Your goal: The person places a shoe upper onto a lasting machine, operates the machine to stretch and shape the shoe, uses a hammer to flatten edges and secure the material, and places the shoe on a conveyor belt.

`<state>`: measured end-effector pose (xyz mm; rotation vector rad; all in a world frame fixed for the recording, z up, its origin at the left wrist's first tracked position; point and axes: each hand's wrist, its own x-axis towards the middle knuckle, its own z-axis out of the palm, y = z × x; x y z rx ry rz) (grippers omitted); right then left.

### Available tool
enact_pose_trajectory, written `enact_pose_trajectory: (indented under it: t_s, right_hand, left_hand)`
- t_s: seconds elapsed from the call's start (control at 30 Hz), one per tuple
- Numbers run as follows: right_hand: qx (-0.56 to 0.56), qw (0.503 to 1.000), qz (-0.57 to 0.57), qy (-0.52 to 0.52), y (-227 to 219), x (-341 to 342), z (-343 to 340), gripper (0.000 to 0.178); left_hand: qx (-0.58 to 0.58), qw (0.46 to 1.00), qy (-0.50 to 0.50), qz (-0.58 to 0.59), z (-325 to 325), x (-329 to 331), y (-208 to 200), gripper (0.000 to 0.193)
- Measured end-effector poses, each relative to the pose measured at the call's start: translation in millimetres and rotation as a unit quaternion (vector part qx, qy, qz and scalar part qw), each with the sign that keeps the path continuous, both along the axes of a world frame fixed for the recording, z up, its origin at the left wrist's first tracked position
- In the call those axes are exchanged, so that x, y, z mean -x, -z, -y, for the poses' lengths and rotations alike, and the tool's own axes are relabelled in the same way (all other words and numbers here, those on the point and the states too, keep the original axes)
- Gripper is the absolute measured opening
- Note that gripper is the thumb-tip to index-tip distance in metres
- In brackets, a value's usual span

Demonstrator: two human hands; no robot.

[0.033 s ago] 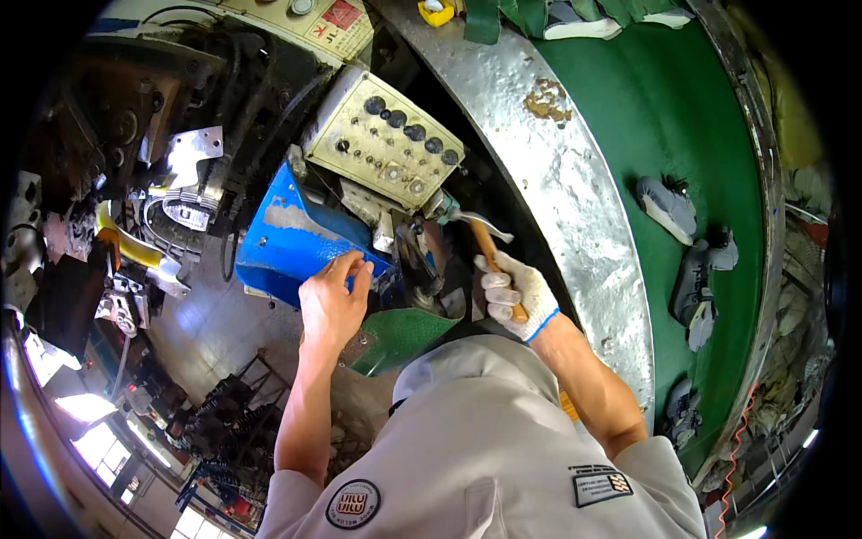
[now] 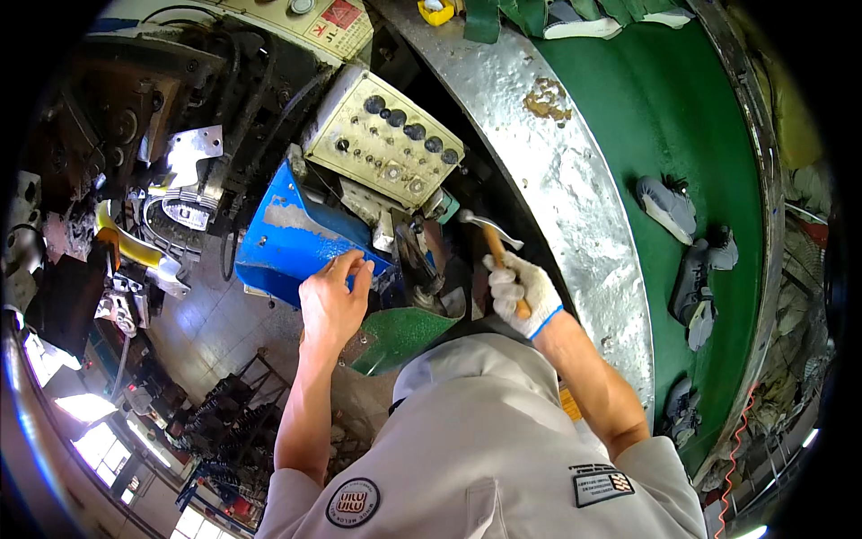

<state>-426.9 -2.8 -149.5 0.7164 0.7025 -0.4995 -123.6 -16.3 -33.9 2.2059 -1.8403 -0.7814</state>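
Note:
My right hand (image 2: 523,292), in a white knitted glove with a blue cuff, is closed round the wooden handle of a hammer (image 2: 493,242). The hammer's slim, curved metal head points away from me, above a dark gap beside the machine. My left hand (image 2: 334,292) is bare and rests at the edge of a blue metal guard (image 2: 301,225), its fingers loosely bent and the thumb apart. I see nothing held in it, though part of the palm side is hidden. Below the guard hangs a green sheet (image 2: 400,340).
A cream control box (image 2: 386,139) with black knobs stands ahead. To the right curves a worn metal ledge (image 2: 584,189), then a green conveyor belt (image 2: 620,108) carrying several grey shoes (image 2: 666,207). Machine parts (image 2: 184,211) with a yellow-and-silver curved piece crowd the left.
My right hand and the hammer have shifted slightly right; the hammer head has moved away from the green part by the control box. My left hand stays put.

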Motion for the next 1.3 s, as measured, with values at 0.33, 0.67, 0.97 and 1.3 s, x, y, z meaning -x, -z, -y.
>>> enact_pose_trajectory:
  t_s: [0.33,0.67,0.97,1.3]
  right_hand:
    - [0.208,0.967,-0.073,-0.13,-36.1,-15.2,41.7,0.032]
    - [0.571,0.653,-0.321,-0.38,-48.4,-51.9,154.9,0.031]
    - [0.528,0.612,-0.267,-0.525,-45.1,-32.6,187.4,0.019]
    - [0.575,0.549,-0.224,-0.564,-55.7,-35.8,226.2,0.024]
  left_hand:
    - [0.042,0.999,0.005,-0.006,-4.2,-4.0,6.0,0.019]
    - [0.026,1.0,-0.016,0.002,-0.6,2.1,-1.4,0.019]
    - [0.041,0.999,-0.023,0.011,-1.4,4.1,-2.6,0.017]
    - [0.076,0.997,0.0,0.031,-2.0,1.6,4.0,0.017]
